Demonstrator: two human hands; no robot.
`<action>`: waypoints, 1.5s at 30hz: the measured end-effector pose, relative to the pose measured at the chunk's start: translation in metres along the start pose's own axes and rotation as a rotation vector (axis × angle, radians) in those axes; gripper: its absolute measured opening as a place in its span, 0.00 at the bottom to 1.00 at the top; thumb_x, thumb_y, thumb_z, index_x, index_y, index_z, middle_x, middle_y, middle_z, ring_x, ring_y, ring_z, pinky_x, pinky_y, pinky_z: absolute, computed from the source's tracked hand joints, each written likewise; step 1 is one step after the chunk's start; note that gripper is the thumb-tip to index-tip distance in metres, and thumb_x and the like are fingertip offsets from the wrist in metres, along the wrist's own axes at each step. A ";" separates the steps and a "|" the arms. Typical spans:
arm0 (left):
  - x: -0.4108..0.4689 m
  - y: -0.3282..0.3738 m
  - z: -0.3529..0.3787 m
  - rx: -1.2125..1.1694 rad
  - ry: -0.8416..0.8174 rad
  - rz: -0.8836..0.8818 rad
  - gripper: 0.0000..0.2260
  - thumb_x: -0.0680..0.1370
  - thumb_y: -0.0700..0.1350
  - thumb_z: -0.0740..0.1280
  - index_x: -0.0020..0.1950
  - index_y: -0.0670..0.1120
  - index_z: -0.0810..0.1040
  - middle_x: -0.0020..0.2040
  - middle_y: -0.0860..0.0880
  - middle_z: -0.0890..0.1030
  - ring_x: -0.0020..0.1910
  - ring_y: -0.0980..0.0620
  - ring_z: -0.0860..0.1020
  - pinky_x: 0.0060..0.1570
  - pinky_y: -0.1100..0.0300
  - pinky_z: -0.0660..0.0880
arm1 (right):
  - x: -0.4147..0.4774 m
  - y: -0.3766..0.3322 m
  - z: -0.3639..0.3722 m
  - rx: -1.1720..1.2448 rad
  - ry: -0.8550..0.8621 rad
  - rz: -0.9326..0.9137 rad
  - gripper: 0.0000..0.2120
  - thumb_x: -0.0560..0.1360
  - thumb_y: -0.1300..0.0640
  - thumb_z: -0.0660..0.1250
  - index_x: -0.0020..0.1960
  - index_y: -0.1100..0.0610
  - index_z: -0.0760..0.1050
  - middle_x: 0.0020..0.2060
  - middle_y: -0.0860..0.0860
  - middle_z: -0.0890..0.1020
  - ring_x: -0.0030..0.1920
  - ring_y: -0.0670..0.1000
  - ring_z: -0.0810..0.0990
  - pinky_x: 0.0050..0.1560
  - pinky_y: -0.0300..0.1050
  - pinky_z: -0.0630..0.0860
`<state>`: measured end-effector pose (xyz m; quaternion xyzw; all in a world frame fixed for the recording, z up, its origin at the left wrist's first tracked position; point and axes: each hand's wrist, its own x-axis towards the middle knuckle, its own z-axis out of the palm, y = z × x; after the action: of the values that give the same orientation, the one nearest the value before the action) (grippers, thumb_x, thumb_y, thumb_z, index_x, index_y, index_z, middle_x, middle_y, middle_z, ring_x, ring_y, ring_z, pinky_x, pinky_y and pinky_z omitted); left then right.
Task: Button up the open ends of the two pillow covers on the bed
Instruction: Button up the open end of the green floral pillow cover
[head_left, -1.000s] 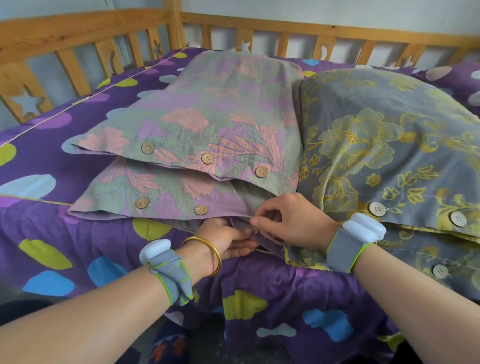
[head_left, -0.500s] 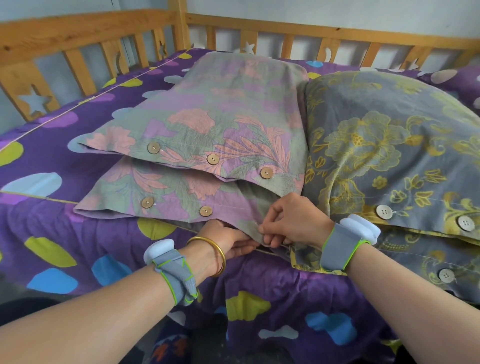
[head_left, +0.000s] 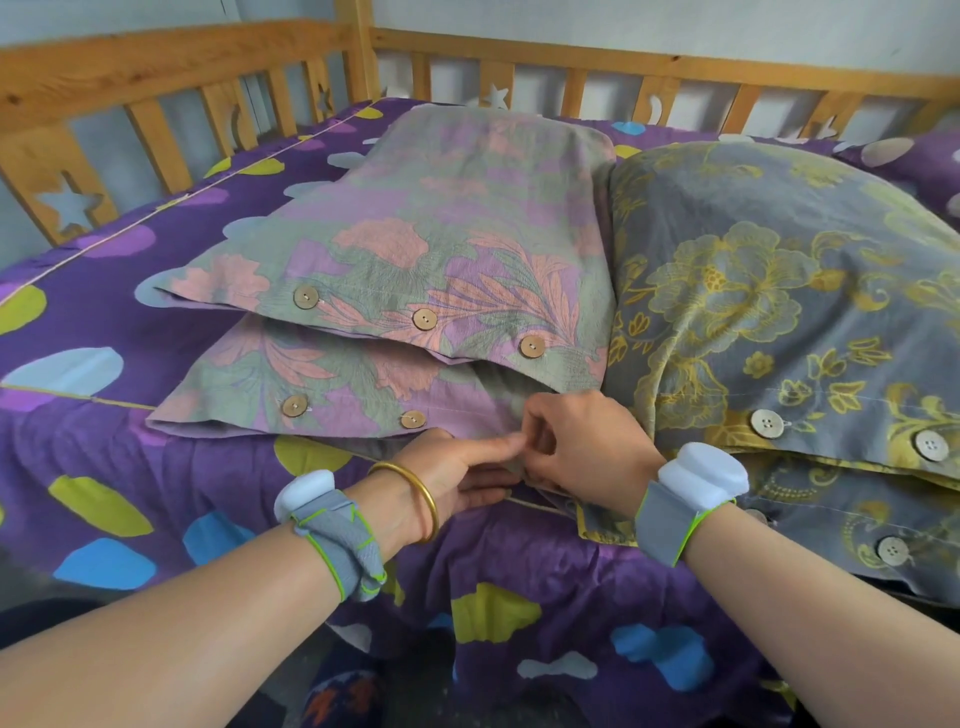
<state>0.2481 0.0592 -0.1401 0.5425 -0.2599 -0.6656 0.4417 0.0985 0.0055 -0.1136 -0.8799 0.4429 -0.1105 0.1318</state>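
Pinching the lower hem of the pink-and-green floral pillow cover (head_left: 395, 270) on the purple spotted bedsheet (head_left: 519, 561), the left hand (head_left: 457, 475) and right hand (head_left: 576, 441) meet fingertip to fingertip, beside the grey-and-yellow floral pillow cover (head_left: 779, 291).

My left hand (head_left: 457, 478) has slid its thumb up over the pink floral pillow cover's (head_left: 363, 384) edge to meet my right hand (head_left: 576, 447), whose fingers (head_left: 535, 441) have curled tighter there.
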 end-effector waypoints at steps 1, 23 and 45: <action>0.001 -0.001 -0.001 -0.014 0.028 0.002 0.05 0.72 0.40 0.71 0.45 0.39 0.81 0.35 0.46 0.84 0.36 0.53 0.82 0.38 0.63 0.79 | 0.000 -0.001 0.001 -0.057 0.014 -0.054 0.05 0.69 0.50 0.66 0.41 0.49 0.72 0.37 0.48 0.84 0.42 0.54 0.82 0.44 0.49 0.78; 0.009 -0.007 0.000 -0.072 0.144 0.069 0.07 0.75 0.39 0.69 0.48 0.36 0.79 0.40 0.41 0.81 0.31 0.50 0.82 0.37 0.58 0.82 | -0.002 0.008 -0.009 0.665 -0.125 0.313 0.09 0.78 0.59 0.64 0.41 0.61 0.79 0.32 0.54 0.86 0.22 0.48 0.78 0.20 0.37 0.71; -0.011 -0.003 0.032 -0.044 -0.187 -0.320 0.13 0.81 0.43 0.59 0.55 0.36 0.77 0.41 0.39 0.86 0.38 0.47 0.86 0.35 0.59 0.82 | -0.045 0.025 -0.009 -0.465 -0.135 -0.130 0.14 0.73 0.61 0.60 0.59 0.54 0.68 0.57 0.52 0.77 0.57 0.58 0.77 0.47 0.51 0.75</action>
<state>0.2169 0.0658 -0.1282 0.5030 -0.1954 -0.7804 0.3159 0.0512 0.0264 -0.1168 -0.9187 0.3890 0.0450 -0.0524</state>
